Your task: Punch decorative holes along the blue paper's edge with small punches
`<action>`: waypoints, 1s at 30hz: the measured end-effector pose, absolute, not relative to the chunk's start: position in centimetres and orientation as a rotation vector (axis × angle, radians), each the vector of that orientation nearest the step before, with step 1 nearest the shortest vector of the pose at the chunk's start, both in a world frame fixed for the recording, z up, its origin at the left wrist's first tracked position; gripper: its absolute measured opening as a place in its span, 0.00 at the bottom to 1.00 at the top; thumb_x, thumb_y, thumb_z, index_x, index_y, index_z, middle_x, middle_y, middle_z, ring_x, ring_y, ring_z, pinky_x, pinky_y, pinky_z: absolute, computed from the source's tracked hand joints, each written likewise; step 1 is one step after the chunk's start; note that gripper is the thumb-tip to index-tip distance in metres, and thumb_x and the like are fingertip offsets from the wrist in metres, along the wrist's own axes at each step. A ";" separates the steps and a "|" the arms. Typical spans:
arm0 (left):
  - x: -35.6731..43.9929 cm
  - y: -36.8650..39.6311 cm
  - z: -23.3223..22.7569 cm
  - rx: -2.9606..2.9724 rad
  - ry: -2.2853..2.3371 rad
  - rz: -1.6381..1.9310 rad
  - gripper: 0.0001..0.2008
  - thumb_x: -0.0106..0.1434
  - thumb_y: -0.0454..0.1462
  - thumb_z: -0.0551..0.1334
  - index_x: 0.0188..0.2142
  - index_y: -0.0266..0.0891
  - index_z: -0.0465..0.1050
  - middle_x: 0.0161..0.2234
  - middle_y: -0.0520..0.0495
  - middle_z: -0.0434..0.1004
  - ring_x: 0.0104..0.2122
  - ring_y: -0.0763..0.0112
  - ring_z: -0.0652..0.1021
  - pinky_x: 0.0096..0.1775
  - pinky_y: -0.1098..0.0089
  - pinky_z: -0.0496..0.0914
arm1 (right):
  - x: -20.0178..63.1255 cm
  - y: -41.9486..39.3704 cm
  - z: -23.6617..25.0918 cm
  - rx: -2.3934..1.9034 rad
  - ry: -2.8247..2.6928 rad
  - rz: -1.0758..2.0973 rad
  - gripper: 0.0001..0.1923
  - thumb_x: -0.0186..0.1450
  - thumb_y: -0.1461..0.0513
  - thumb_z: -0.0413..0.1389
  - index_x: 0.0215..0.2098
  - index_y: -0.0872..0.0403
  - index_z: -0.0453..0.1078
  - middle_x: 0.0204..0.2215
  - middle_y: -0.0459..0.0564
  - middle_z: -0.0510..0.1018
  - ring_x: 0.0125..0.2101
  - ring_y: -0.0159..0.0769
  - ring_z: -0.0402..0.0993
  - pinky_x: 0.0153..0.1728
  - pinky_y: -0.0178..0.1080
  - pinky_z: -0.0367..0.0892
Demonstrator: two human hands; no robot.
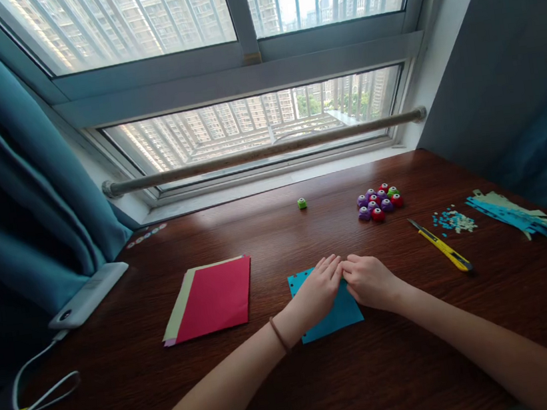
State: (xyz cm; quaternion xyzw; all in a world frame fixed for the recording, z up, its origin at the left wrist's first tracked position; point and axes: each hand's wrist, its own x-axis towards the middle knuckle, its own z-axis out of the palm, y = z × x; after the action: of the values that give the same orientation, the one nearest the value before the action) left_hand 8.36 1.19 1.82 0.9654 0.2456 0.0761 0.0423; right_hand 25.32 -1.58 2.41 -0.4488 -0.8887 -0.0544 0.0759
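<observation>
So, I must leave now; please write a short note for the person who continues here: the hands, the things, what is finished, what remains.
Left hand and right hand: both flat on the blue paper sheet, fingertips meeting, gripping nothing.
Things: red paper stack to the left; yellow utility knife, paper bits and blue strips to the right; small punches behind, one green punch apart.
Done: the blue sheet's top-left edge has punched holes.
Left: the red stack looks untouched.

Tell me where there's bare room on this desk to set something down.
Bare wood lies between the red paper stack and the blue sheet under both hands, left hand and right hand; also behind them up to the green punch. Crowded on the right: punch cluster, yellow knife, paper scraps, blue strips.
</observation>
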 end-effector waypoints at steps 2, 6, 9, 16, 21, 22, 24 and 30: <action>8.4 1.2 1.7 2.957 0.759 0.235 0.24 0.59 0.25 0.49 0.56 0.24 0.57 0.58 0.33 0.58 0.60 0.58 0.58 0.59 0.59 0.57 | 25.3 -1.4 2.4 -1.338 -2.663 -0.143 0.07 0.55 0.70 0.51 0.28 0.58 0.71 0.29 0.52 0.75 0.32 0.40 0.66 0.31 0.39 0.61; 8.4 1.3 1.3 2.961 0.785 0.254 0.24 0.59 0.25 0.49 0.56 0.26 0.57 0.57 0.34 0.60 0.59 0.61 0.60 0.58 0.60 0.58 | 25.2 -1.3 2.4 -1.330 -2.650 -0.123 0.07 0.54 0.70 0.51 0.27 0.58 0.71 0.28 0.52 0.75 0.31 0.40 0.66 0.31 0.39 0.62; 8.4 1.3 1.1 2.963 0.796 0.269 0.24 0.59 0.26 0.49 0.56 0.27 0.57 0.57 0.35 0.61 0.59 0.61 0.61 0.58 0.61 0.59 | 25.1 -1.3 2.5 -1.336 -2.629 -0.128 0.07 0.53 0.70 0.51 0.27 0.57 0.70 0.28 0.52 0.75 0.31 0.39 0.66 0.31 0.38 0.62; 8.2 1.1 2.0 2.961 0.821 0.278 0.23 0.61 0.27 0.48 0.57 0.31 0.57 0.58 0.39 0.60 0.60 0.61 0.59 0.58 0.59 0.56 | 25.3 -2.0 1.6 -1.330 -2.543 -0.273 0.07 0.58 0.70 0.50 0.26 0.57 0.69 0.27 0.51 0.72 0.31 0.40 0.64 0.32 0.39 0.62; 6.6 1.0 3.0 2.973 0.842 0.290 0.25 0.63 0.28 0.48 0.60 0.33 0.52 0.61 0.42 0.56 0.61 0.62 0.55 0.59 0.57 0.53 | 25.6 -2.5 1.2 -1.333 -2.431 -0.157 0.10 0.62 0.69 0.48 0.36 0.58 0.70 0.29 0.51 0.70 0.33 0.40 0.65 0.35 0.39 0.63; 6.1 0.9 3.0 2.967 0.884 0.300 0.25 0.63 0.29 0.48 0.60 0.33 0.51 0.61 0.41 0.55 0.61 0.62 0.55 0.59 0.57 0.53 | 25.6 -2.5 1.2 -1.332 -2.396 -0.096 0.11 0.63 0.69 0.47 0.39 0.57 0.70 0.29 0.51 0.70 0.33 0.39 0.65 0.35 0.39 0.63; 5.1 0.7 2.5 2.941 0.988 0.319 0.24 0.65 0.31 0.49 0.61 0.32 0.51 0.60 0.40 0.56 0.61 0.62 0.55 0.59 0.56 0.54 | 25.6 -2.4 1.2 -1.337 -2.300 0.026 0.12 0.64 0.68 0.48 0.43 0.56 0.69 0.30 0.50 0.70 0.34 0.38 0.66 0.36 0.38 0.64; 3.0 0.1 0.3 2.870 1.010 0.320 0.25 0.67 0.39 0.50 0.61 0.33 0.50 0.60 0.38 0.56 0.60 0.60 0.58 0.57 0.54 0.57 | 25.9 -1.6 0.6 -1.298 -2.128 0.249 0.15 0.61 0.65 0.55 0.47 0.56 0.67 0.44 0.55 0.69 0.46 0.43 0.63 0.48 0.45 0.63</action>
State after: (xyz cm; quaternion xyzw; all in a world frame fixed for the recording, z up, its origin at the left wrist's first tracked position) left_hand 2.97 0.13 0.28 0.9374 0.3297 0.1046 0.0410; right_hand 25.89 -1.60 0.55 -0.4922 -0.8068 0.0943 0.3129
